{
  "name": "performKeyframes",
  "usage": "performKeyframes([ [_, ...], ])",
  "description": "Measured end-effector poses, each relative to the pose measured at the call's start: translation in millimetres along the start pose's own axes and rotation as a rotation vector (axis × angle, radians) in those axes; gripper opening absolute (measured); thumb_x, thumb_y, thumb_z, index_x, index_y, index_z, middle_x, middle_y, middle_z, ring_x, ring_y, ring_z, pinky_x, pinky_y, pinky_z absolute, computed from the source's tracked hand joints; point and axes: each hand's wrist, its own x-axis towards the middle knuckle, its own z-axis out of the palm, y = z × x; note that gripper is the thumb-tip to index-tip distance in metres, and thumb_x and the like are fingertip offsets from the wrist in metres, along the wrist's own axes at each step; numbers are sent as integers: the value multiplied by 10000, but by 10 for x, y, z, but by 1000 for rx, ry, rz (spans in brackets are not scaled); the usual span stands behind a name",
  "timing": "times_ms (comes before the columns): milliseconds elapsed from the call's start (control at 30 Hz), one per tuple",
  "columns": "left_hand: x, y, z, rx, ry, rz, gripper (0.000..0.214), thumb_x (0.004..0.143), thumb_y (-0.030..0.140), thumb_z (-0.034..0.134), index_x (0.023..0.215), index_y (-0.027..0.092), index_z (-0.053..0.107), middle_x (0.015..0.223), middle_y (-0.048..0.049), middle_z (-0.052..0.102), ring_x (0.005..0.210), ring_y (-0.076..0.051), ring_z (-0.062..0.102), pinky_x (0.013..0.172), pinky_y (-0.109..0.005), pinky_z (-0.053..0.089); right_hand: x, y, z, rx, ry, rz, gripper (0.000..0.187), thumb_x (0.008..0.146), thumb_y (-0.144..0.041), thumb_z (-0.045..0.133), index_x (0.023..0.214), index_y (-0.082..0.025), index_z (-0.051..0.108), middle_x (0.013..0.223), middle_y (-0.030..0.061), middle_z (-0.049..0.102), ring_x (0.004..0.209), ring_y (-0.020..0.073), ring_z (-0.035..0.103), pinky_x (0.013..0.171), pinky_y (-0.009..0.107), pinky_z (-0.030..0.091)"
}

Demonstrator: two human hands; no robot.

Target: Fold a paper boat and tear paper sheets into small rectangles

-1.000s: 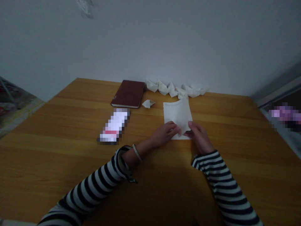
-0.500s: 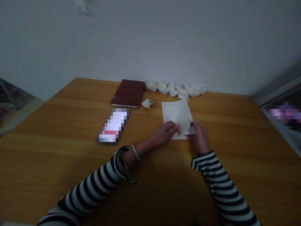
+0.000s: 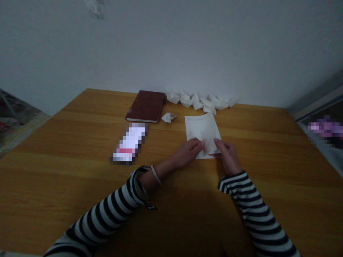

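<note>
Both my hands are on a white sheet of paper with faint lines, whose far edge reaches toward the row of folded paper pieces. At its near left side, my left hand is closed on the paper, thumb on top. My right hand pinches the near right corner, thumb above and the other fingers partly hidden beneath. Under the near edge another layer of paper shows; whether it is a fold or a second sheet I cannot tell.
Against the wall stand several folded white paper boats. One smaller folded paper piece lies apart, close to a dark red notebook. A phone with a lit, blurred-out screen rests left of my hands on the wooden table.
My right thumb has come over onto the top of the paper's right corner. That corner now lies flatter, and my left hand has hardly moved.
</note>
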Motion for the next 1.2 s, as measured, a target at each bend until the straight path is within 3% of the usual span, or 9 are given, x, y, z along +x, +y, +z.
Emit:
performKeyframes([
  [100, 3, -15, 4, -30, 20, -33, 588, 950, 609, 302, 839, 167, 674, 862, -48, 595, 848, -196, 555, 839, -328, 423, -4, 3, -25, 73, -6, 2, 369, 710, -541, 726, 699, -174, 692, 716, 24, 686, 700, 196, 642, 567, 320, 613],
  [233, 20, -75, 10, -72, 38, -80, 627, 943, 632, 281, 839, 153, 672, 850, -54, 624, 826, -189, 562, 783, -311, 440, -20, -10, -46, 146, -112, 35, 364, 734, -525, 715, 760, -162, 708, 782, 38, 699, 759, 204, 662, 622, 347, 632],
  [500, 33, -99, 13, -72, 43, -109, 622, 943, 633, 279, 787, 151, 640, 780, -36, 614, 769, -178, 564, 734, -300, 437, -42, 5, -57, 88, -205, -28, 353, 702, -523, 758, 752, -175, 727, 846, 32, 685, 819, 180, 649, 705, 334, 629],
  [633, 29, -39, 5, -19, 44, -91, 600, 955, 602, 279, 775, 156, 637, 769, -29, 592, 756, -170, 545, 726, -293, 416, -58, 6, -18, 68, -168, -42, 420, 748, -589, 690, 698, -172, 704, 786, 23, 661, 764, 162, 640, 648, 298, 622],
  [833, -25, 89, 64, 190, 15, -33, 437, 888, 552, 524, 703, 167, 612, 764, 1, 513, 696, -137, 484, 632, -256, 346, -89, -21, 39, -5, -161, 12, 456, 741, -599, 692, 613, -163, 651, 631, 14, 644, 622, 155, 627, 606, 284, 606],
  [933, -36, 116, 77, 332, -15, -1, 439, 925, 542, 466, 722, 173, 591, 762, 9, 484, 674, -125, 475, 602, -245, 325, -80, -37, 15, 65, -174, 57, 425, 728, -587, 704, 683, -165, 692, 670, 24, 689, 635, 176, 650, 609, 303, 607],
  [1067, -11, 93, 41, 339, -79, 17, 447, 958, 521, 405, 739, 173, 581, 768, 11, 483, 680, -119, 481, 624, -240, 340, -51, -40, -40, 134, -243, 100, 432, 755, -589, 677, 778, -160, 727, 776, 53, 744, 666, 191, 684, 615, 314, 610],
  [1200, 2, 57, 11, 336, -99, 21, 435, 961, 509, 406, 745, 172, 576, 760, 14, 474, 689, -121, 482, 628, -241, 338, -33, -41, -76, 138, -282, 104, 444, 748, -591, 690, 768, -150, 735, 751, 68, 750, 632, 187, 689, 577, 292, 601],
])
